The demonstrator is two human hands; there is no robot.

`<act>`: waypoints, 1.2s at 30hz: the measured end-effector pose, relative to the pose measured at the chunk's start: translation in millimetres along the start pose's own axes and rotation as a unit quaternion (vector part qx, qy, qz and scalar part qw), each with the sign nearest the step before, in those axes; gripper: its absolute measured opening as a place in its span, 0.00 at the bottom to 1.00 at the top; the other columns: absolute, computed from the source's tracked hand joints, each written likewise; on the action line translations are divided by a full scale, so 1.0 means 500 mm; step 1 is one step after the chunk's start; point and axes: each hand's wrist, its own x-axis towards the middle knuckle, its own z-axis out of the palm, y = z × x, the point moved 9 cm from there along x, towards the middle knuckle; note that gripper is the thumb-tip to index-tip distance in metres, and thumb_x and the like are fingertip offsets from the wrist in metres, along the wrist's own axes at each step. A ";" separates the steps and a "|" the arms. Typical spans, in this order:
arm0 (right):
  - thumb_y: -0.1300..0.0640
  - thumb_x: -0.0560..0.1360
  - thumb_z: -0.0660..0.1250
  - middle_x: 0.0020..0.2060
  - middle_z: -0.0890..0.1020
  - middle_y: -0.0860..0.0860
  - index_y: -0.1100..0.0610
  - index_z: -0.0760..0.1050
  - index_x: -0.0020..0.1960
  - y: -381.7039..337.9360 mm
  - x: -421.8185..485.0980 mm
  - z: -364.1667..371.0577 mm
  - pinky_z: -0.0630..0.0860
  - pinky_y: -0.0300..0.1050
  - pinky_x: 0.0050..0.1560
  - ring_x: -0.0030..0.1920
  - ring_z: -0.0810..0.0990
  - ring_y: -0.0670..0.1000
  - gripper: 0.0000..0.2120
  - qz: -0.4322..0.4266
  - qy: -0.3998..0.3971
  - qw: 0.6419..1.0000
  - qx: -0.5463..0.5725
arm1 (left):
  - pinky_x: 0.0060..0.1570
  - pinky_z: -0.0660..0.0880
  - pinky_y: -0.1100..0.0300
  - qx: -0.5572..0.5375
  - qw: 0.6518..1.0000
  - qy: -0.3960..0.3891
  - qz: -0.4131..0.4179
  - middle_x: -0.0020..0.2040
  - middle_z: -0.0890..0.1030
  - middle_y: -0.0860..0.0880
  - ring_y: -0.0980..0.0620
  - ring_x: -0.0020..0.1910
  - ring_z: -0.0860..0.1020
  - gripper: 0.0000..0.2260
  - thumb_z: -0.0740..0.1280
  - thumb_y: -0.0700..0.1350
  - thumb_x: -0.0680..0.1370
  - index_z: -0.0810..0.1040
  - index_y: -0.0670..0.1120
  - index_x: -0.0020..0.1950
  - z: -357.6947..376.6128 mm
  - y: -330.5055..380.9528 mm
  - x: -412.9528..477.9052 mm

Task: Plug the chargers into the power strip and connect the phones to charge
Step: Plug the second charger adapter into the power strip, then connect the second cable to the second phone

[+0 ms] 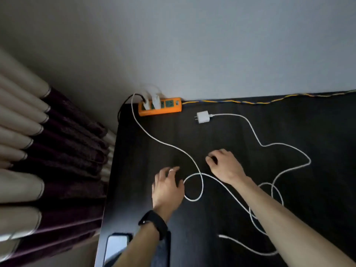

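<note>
The orange power strip (pixel 159 106) lies at the far left corner of the dark bench (pixel 289 128), against the wall (pixel 192 45). Two white plugged chargers (pixel 156 102) stand in its left sockets; the right sockets show bare. A yellow-and-blue twisted cord (pixel 250 102) runs from the strip's right end along the wall.

A loose charger (pixel 203 116) lies flat on the bench just right of the strip, prongs pointing toward it, apart from it. Its white lead (pixel 256 139) winds off to the right and curls back toward the near edge.

A second white cable (pixel 167 144) comes from the strip's left end, crosses the bench diagonally and forms a loop between the two hands.

The left hand (pixel 167 187) is released, fingers spread and relaxed, palm down over the bench, holding nothing; the cable loop lies just beside its thumb. It bears a ring (pixel 171 170) and a black wristband (pixel 154 222).

The right hand (pixel 223 164) is well short of the loose charger and nearer than the strip. Its fingers are curled under; I cannot tell whether they pinch anything. The cable passes beneath its forearm.

A free cable end (pixel 221 236) rests on the bench near the front edge. A phone (pixel 117 245) lies at the near left corner, partly hidden by the left forearm, with no cable connected to it. A curtain (pixel 38 151) hangs to the left.
</note>
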 end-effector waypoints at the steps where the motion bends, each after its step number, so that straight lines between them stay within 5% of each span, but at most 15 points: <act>1: 0.41 0.80 0.59 0.60 0.77 0.52 0.51 0.77 0.62 0.017 -0.054 0.000 0.75 0.53 0.60 0.61 0.76 0.57 0.19 0.027 -0.012 0.999 -0.045 | 0.65 0.69 0.51 -0.038 0.999 -0.018 -0.029 0.67 0.72 0.52 0.47 0.66 0.70 0.20 0.67 0.49 0.76 0.74 0.54 0.68 0.028 -0.021 -0.061; 4: 0.40 0.79 0.59 0.54 0.77 0.52 0.53 0.75 0.58 0.072 -0.227 0.050 0.75 0.51 0.49 0.56 0.79 0.57 0.18 0.091 -0.072 0.982 -0.146 | 0.65 0.70 0.55 -0.115 0.986 -0.090 -0.080 0.62 0.77 0.49 0.46 0.62 0.75 0.18 0.68 0.45 0.75 0.76 0.50 0.65 0.113 -0.052 -0.228; 6: 0.46 0.81 0.58 0.53 0.81 0.54 0.55 0.77 0.54 0.080 -0.301 0.082 0.76 0.51 0.50 0.54 0.81 0.59 0.15 0.092 -0.081 0.986 -0.111 | 0.65 0.71 0.55 -0.182 0.965 -0.158 -0.101 0.60 0.79 0.49 0.49 0.60 0.77 0.18 0.69 0.44 0.75 0.77 0.49 0.65 0.159 -0.041 -0.305; 10: 0.51 0.82 0.59 0.48 0.85 0.53 0.55 0.79 0.51 0.029 -0.418 0.123 0.79 0.52 0.54 0.46 0.85 0.54 0.12 0.099 -0.121 0.982 0.108 | 0.53 0.73 0.60 -0.424 0.845 -0.259 -0.199 0.57 0.83 0.49 0.56 0.53 0.79 0.11 0.67 0.46 0.80 0.80 0.48 0.61 0.163 0.006 -0.380; 13: 0.51 0.83 0.57 0.46 0.86 0.53 0.53 0.75 0.56 -0.027 -0.493 0.114 0.79 0.53 0.52 0.46 0.85 0.55 0.10 0.041 -0.121 0.988 0.084 | 0.41 0.71 0.60 -0.524 0.791 -0.255 -0.187 0.45 0.83 0.44 0.51 0.42 0.78 0.12 0.65 0.49 0.81 0.83 0.42 0.55 0.114 0.031 -0.394; 16: 0.54 0.83 0.57 0.45 0.86 0.51 0.57 0.76 0.53 -0.058 -0.547 0.083 0.77 0.52 0.53 0.48 0.84 0.55 0.11 0.000 -0.097 0.993 0.073 | 0.36 0.73 0.69 -0.510 0.821 -0.233 -0.107 0.40 0.80 0.44 0.59 0.33 0.79 0.10 0.65 0.39 0.81 0.79 0.33 0.57 0.046 0.058 -0.401; 18: 0.51 0.82 0.58 0.41 0.86 0.50 0.57 0.78 0.47 -0.055 -0.575 0.066 0.77 0.51 0.52 0.46 0.83 0.55 0.14 -0.003 -0.089 0.994 0.059 | 0.37 0.74 0.68 -0.517 0.822 -0.215 -0.101 0.43 0.81 0.49 0.61 0.37 0.79 0.06 0.65 0.39 0.81 0.81 0.41 0.53 0.010 0.062 -0.397; 22: 0.45 0.81 0.59 0.35 0.84 0.46 0.56 0.75 0.40 0.038 -0.625 0.007 0.75 0.47 0.48 0.41 0.81 0.49 0.18 0.054 -0.060 0.995 0.056 | 0.41 0.73 0.59 -0.644 0.741 -0.114 -0.150 0.44 0.85 0.52 0.55 0.40 0.80 0.08 0.61 0.42 0.83 0.76 0.50 0.47 -0.091 0.045 -0.318; 27: 0.48 0.82 0.60 0.36 0.79 0.49 0.55 0.73 0.40 0.169 -0.661 -0.137 0.69 0.47 0.44 0.42 0.79 0.54 0.16 0.115 0.078 0.989 0.042 | 0.39 0.72 0.62 -0.607 0.787 -0.046 -0.101 0.42 0.86 0.55 0.57 0.39 0.81 0.05 0.62 0.45 0.82 0.75 0.51 0.48 -0.238 0.079 -0.238; 30: 0.48 0.83 0.60 0.39 0.84 0.49 0.56 0.79 0.43 0.171 -0.683 -0.222 0.73 0.43 0.42 0.40 0.84 0.50 0.17 0.146 0.182 0.958 0.168 | 0.39 0.73 0.60 -0.518 0.847 -0.068 -0.098 0.45 0.84 0.53 0.55 0.38 0.81 0.05 0.62 0.47 0.82 0.76 0.51 0.48 -0.239 0.120 -0.232; 33: 0.49 0.82 0.63 0.41 0.87 0.56 0.59 0.80 0.44 0.134 -0.682 -0.276 0.81 0.44 0.41 0.35 0.85 0.49 0.16 0.150 0.205 0.849 0.463 | 0.33 0.70 0.63 -0.329 0.930 -0.163 -0.021 0.49 0.81 0.48 0.54 0.40 0.78 0.08 0.65 0.46 0.80 0.79 0.47 0.58 -0.199 0.204 -0.277; 36: 0.52 0.81 0.66 0.42 0.87 0.56 0.61 0.81 0.46 0.061 -0.654 -0.277 0.82 0.40 0.38 0.37 0.85 0.47 0.13 0.155 0.117 0.718 0.669 | 0.39 0.72 0.72 -0.318 0.904 -0.275 0.078 0.58 0.82 0.50 0.59 0.49 0.77 0.15 0.66 0.46 0.81 0.78 0.46 0.67 -0.122 0.301 -0.389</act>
